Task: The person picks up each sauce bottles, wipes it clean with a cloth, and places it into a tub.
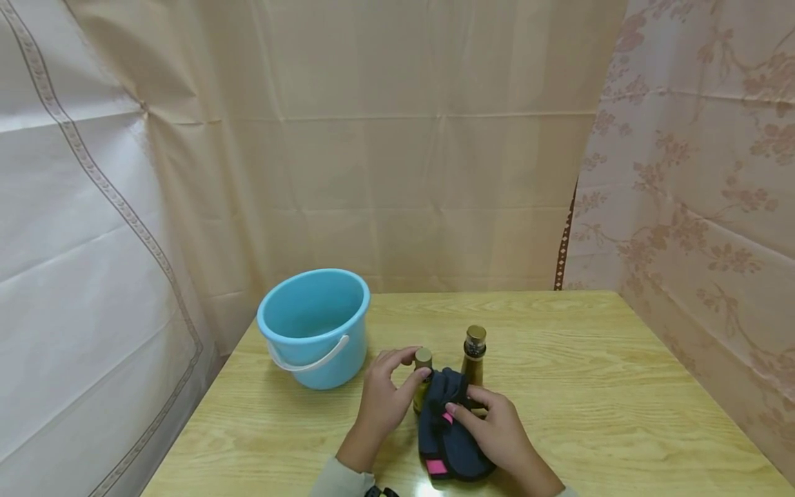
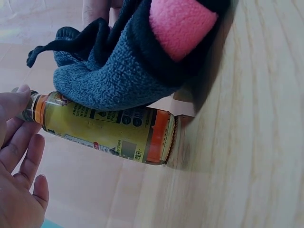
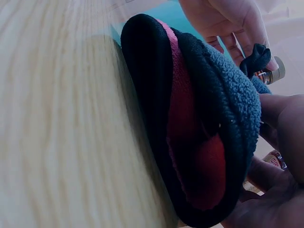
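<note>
A glass bottle [image 2: 102, 126] with a yellow-and-orange label stands upright on the table, gold-capped. My left hand [image 1: 386, 395] pinches it at the cap and neck between thumb and fingers. Against its side leans a folded dark blue towelling cloth [image 1: 452, 428] with black edging and a pink lining [image 3: 199, 161]. My right hand [image 1: 502, 429] holds the upper part of this cloth, thumb on the near face; some of its fingers are behind the cloth. Just beyond the right hand stands a second gold-capped bottle [image 1: 475, 353], its lower part hidden by the cloth and hand.
A light blue bucket [image 1: 335, 359] with a white handle [image 1: 310, 364] stands on the wooden table [image 1: 590, 386], left of the bottles. A beige curtain [image 1: 397, 159] hangs behind the table, with a patterned cloth [image 1: 695, 207] along the right side.
</note>
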Demonstrator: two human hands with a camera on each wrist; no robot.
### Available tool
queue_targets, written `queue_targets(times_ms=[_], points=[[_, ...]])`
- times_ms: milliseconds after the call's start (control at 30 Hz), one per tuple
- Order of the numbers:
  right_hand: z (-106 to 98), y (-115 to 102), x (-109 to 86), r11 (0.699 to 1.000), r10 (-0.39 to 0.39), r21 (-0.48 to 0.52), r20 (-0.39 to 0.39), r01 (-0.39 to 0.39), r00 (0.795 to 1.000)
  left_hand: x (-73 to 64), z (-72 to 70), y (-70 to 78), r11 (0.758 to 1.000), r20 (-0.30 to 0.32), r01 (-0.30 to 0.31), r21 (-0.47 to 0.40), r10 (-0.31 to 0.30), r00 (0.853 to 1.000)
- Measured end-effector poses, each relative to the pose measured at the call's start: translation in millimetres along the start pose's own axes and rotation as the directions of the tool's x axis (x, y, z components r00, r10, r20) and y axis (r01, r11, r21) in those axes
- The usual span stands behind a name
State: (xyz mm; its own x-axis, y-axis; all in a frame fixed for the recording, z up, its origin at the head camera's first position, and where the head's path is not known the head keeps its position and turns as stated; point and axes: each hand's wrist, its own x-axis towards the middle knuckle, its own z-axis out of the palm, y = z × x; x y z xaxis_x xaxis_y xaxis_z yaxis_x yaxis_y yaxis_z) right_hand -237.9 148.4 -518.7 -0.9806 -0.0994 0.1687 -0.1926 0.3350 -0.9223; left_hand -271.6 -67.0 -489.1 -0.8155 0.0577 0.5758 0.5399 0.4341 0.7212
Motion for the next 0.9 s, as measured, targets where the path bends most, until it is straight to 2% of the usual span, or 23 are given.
queue_targets(times_ms=[367,700,900], points=[[-2.1,1.6,1.2,0.998,0.039,-0.061,0.055,-0.035,0.998,-0.1,0.1,-0.2,1.0,-0.004,-0.026,-0.01,0.026,1.0],[-3.7,0.8,0.6,0.995,0.042,-0.091,0.067,-0.036,0.997,-0.5,0.6,1.8,0.999,-0.008,-0.041,0.009,0.042,0.999],[-3.5,1.9,1.9,0.992,0.045,-0.124,0.065,-0.037,0.997,-0.6,-0.5,1.4,1.0,0.005,-0.009,0.018,0.009,1.0]])
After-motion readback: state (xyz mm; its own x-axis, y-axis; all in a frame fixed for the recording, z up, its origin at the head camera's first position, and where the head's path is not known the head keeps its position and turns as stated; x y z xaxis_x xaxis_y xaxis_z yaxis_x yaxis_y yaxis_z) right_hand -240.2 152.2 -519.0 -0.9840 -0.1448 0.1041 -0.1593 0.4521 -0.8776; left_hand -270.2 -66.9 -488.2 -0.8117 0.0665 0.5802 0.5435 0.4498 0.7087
